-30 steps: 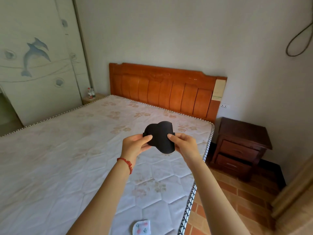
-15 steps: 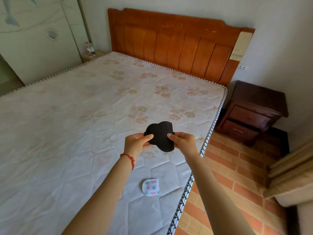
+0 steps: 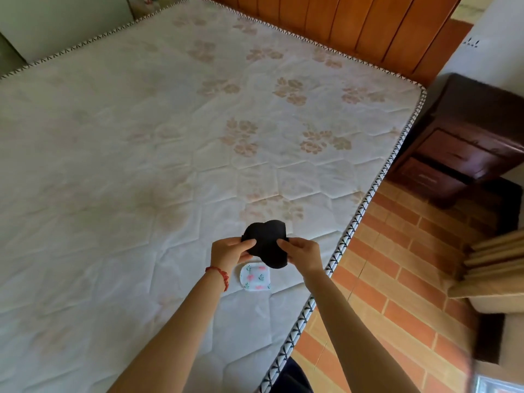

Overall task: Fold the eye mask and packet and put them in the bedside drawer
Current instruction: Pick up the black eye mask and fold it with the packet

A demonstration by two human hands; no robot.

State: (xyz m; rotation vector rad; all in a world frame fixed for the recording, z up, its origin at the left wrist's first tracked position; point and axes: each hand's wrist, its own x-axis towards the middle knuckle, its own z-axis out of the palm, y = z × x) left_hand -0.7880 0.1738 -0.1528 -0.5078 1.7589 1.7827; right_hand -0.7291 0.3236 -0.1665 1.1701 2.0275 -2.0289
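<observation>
A bare mattress fills the room. Both hands, left and right, pinch the folded mask above the packet. Loosened fingers could let it spring open; the drawer sits far right.

Both arms outstretched, left hand and right hand in pinching grip.

Quilted mattress — only a floral packet lies on it.

One eye mask, one packet, two drawers.
</observation>
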